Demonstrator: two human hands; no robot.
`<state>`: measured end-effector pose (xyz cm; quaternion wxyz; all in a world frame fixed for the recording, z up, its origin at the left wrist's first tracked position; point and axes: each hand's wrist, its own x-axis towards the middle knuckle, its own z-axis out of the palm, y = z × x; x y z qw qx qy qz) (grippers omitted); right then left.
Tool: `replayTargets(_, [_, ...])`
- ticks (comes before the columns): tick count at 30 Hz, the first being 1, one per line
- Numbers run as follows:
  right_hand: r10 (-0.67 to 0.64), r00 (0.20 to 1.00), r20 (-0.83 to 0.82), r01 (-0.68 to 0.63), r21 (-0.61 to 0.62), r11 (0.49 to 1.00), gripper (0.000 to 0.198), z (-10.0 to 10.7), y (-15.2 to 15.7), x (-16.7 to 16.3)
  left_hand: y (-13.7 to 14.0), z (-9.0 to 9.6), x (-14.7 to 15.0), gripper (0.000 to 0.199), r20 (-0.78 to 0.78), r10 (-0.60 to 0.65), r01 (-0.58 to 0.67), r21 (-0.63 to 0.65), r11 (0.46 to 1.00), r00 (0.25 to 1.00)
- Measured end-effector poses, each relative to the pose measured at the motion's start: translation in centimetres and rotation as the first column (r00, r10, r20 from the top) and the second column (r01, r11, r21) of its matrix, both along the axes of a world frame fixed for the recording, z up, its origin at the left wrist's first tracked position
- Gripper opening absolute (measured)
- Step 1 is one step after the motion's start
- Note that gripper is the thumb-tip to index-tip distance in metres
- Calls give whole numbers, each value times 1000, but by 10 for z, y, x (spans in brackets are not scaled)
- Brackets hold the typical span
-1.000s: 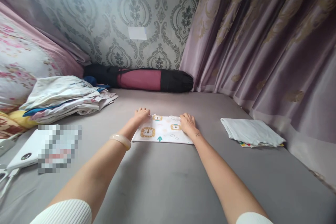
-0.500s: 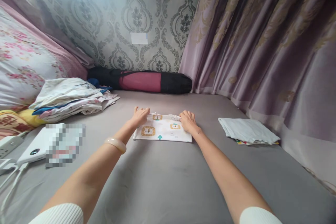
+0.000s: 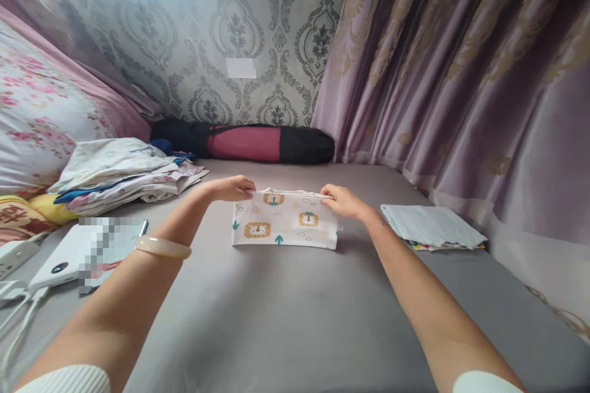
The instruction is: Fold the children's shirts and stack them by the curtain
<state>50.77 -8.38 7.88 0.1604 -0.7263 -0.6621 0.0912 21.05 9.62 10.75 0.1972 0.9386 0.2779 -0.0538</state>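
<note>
A folded white cloth [image 3: 286, 218] printed with lion faces and green arrows stands in the middle of the grey bed sheet [image 3: 276, 307], its far edge lifted a little. At that edge's left corner, my left hand [image 3: 233, 187] pinches the fabric, fingers closed. My right hand [image 3: 343, 199] grips the right corner of the same edge, also closed. The cloth's near edge rests on or close to the sheet. Whether it is a garment cannot be made out.
A pile of folded clothes [image 3: 124, 172] lies to the left, near a white power bank [image 3: 64, 258] with cables. Right of me is a folded pale cloth [image 3: 433, 224]. A black and red long bag [image 3: 244, 142] lies along the wall; a purple curtain [image 3: 437, 73] hangs at the right.
Both hands have moved outward to the cloth's far corners and raised that edge slightly. More of the printed front shows. The view has shifted a little.
</note>
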Motion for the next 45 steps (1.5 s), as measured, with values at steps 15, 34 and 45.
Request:
replayTargets(15, [-141, 952, 271, 20, 404, 914, 28, -2, 12, -9, 2, -28, 6, 40, 449, 121, -353, 478, 804, 885])
replayTargets(34, [110, 975, 195, -162, 279, 947, 29, -62, -59, -34, -63, -102, -53, 35, 358, -43, -100, 372, 923, 933])
replayTargets(45, [178, 966, 186, -214, 191, 958, 37, -84, -83, -46, -79, -118, -63, 33, 265, -57, -24, 293, 956, 963])
